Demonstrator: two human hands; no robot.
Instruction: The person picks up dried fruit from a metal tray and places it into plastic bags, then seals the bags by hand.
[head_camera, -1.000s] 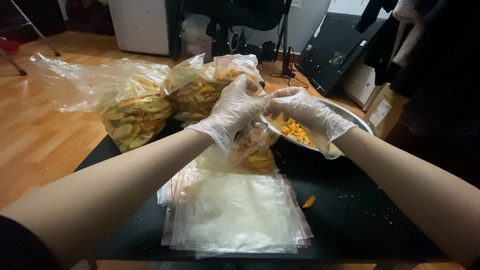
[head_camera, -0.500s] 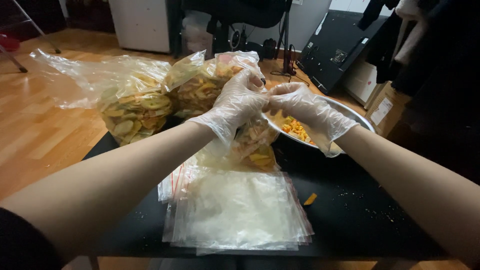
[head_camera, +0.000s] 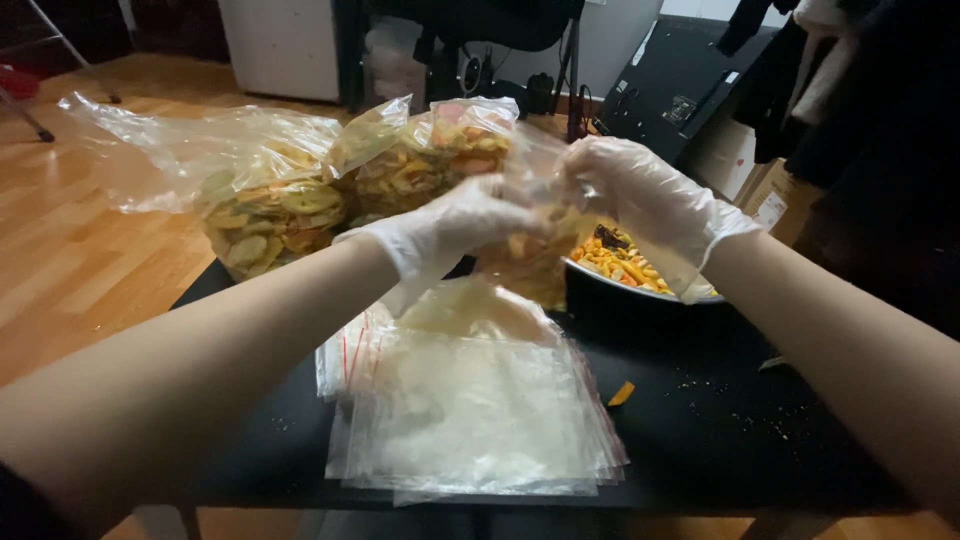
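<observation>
In the head view, both gloved hands are holding one small clear bag (head_camera: 530, 255) of dried fruit chips just above the stack of empty bags (head_camera: 470, 420) on the bench (head_camera: 720, 440). The left hand (head_camera: 450, 225) is clenching its side; the right hand (head_camera: 650, 200) is pinching its top. Beyond the stack, two big chip bags (head_camera: 280, 210) are sitting full and a metal bowl (head_camera: 640, 285) is holding loose pieces, so most of the packing looks left to do.

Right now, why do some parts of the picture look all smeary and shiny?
In the head view, the left hand and right hand look soft with motion blur, as does the small bag of dried fruit they grip. Glare whitens the stack of empty clear bags, and the black table stays dim.
</observation>
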